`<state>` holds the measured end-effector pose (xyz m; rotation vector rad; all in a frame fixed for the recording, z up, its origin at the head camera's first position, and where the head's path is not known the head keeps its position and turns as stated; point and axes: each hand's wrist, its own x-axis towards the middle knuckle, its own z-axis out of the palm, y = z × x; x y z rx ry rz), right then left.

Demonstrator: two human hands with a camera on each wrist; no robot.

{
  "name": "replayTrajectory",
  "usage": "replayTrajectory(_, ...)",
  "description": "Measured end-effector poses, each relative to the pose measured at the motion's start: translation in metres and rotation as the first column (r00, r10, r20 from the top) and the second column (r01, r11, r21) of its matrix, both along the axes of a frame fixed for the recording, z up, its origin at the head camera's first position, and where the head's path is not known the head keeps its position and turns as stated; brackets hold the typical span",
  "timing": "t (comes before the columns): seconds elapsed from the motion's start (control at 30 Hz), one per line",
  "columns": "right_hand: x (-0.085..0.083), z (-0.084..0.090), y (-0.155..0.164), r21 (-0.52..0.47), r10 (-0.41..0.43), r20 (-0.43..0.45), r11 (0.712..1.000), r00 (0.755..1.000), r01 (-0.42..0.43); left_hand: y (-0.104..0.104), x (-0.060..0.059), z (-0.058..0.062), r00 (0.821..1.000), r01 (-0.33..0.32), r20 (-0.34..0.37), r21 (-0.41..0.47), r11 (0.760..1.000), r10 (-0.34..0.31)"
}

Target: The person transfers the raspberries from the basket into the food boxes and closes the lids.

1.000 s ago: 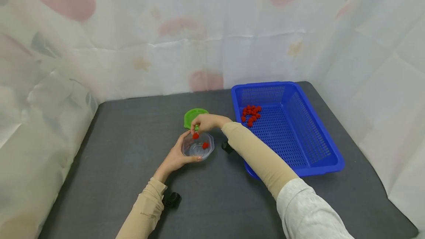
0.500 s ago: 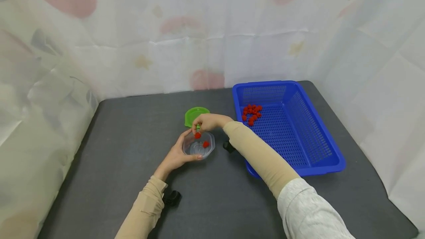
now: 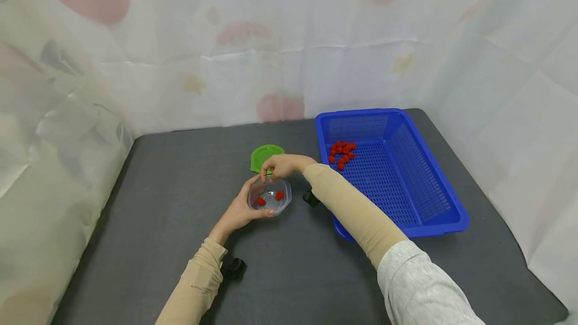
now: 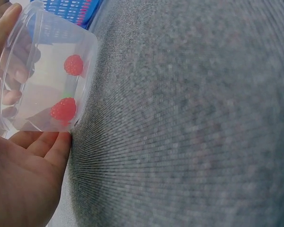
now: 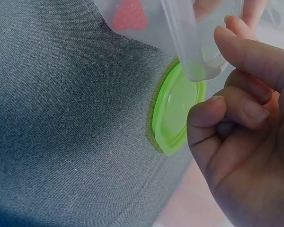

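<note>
My left hand (image 3: 246, 205) grips a clear plastic container (image 3: 270, 198) on the dark table, thumb on its near-left side and fingers underneath. Two red raspberries (image 3: 261, 201) lie inside it; the left wrist view shows them through the container wall (image 4: 42, 80) as raspberries (image 4: 63, 109), with my palm (image 4: 23, 184) below. My right hand (image 3: 271, 169) hovers over the container's far rim with its fingertips (image 5: 241, 47) parted and nothing between them. A green lid (image 3: 265, 154) lies flat just behind; in the right wrist view the lid (image 5: 175, 113) sits under the container rim (image 5: 199, 47).
A blue perforated basket (image 3: 424, 184) stands at the right with a cluster of several raspberries (image 3: 341, 153) in its far-left corner. Patterned white sheets wall the table at the back and both sides. The table's (image 3: 171, 199) left half is bare cloth.
The raspberry that my right hand pinched above the container has dropped in and now lies at the bottom left. Both hands stayed in place.
</note>
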<state>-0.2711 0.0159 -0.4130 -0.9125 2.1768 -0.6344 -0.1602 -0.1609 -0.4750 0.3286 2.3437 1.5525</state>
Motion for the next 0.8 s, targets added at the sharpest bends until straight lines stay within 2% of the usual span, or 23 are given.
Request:
replayTrajectory(0.1,0.000,0.001,0.001,-0.001,0.003,0.007,1.000,1.000,-0.003,0.002,0.003,0.010,1.000,0.006,0.007,0.001,1.000,-0.006)
replayTrajectory(0.17,0.001,0.001,0.001,0.002,0.003,0.007,1.000,1.000,-0.003,0.003,0.003,0.011,1.000,0.003,0.014,0.001,1.000,-0.003)
replayTrajectory(0.43,0.005,0.010,-0.001,-0.001,0.026,-0.028,1.000,0.999,-0.026,-0.004,-0.003,-0.013,1.000,0.001,-0.005,0.032,0.999,0.000)
replayTrajectory(0.57,0.006,0.017,0.000,-0.023,0.023,-0.033,0.999,0.999,-0.024,-0.004,-0.005,-0.017,1.000,0.007,-0.016,0.046,0.999,-0.006)
replayTrajectory(0.8,0.005,0.028,0.009,-0.109,-0.006,-0.014,0.994,1.000,0.004,0.002,0.004,0.012,0.999,0.002,0.040,0.034,0.999,-0.003)
